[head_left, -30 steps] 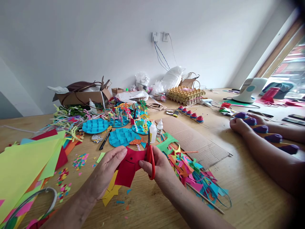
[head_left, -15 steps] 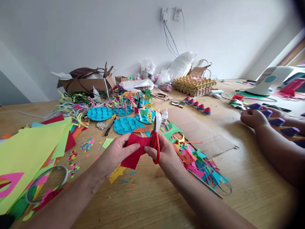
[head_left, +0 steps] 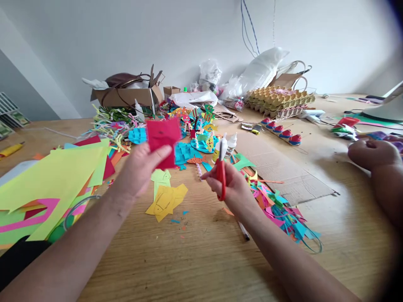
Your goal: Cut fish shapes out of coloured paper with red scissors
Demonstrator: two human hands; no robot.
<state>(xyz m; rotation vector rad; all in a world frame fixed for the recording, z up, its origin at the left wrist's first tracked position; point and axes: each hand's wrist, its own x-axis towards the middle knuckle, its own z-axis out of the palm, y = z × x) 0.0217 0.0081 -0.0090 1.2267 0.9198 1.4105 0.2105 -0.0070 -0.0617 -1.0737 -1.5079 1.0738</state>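
Note:
My left hand (head_left: 138,167) holds a red paper piece (head_left: 163,137) up above the table, over the blue paper discs (head_left: 185,152). My right hand (head_left: 234,186) grips red-handled scissors (head_left: 221,170), blades pointing up, a short way right of the paper. Yellow paper cut-outs (head_left: 166,199) with drawn fish lie on the wooden table (head_left: 195,260) between my hands. Two small glue bottles (head_left: 231,144) stand just behind the scissors.
Stacked coloured paper sheets (head_left: 53,176) lie at the left, a heap of paper scraps (head_left: 277,207) and a cardboard sheet (head_left: 277,167) at the right. Egg trays (head_left: 280,98), a cardboard box (head_left: 126,95) and bags stand at the back. Another person's hand (head_left: 374,155) rests at the right edge.
My left hand has lifted the red paper up and to the left, away from the scissors. My right hand let go of the paper. The view tilted down, uncovering the yellow cut-outs.

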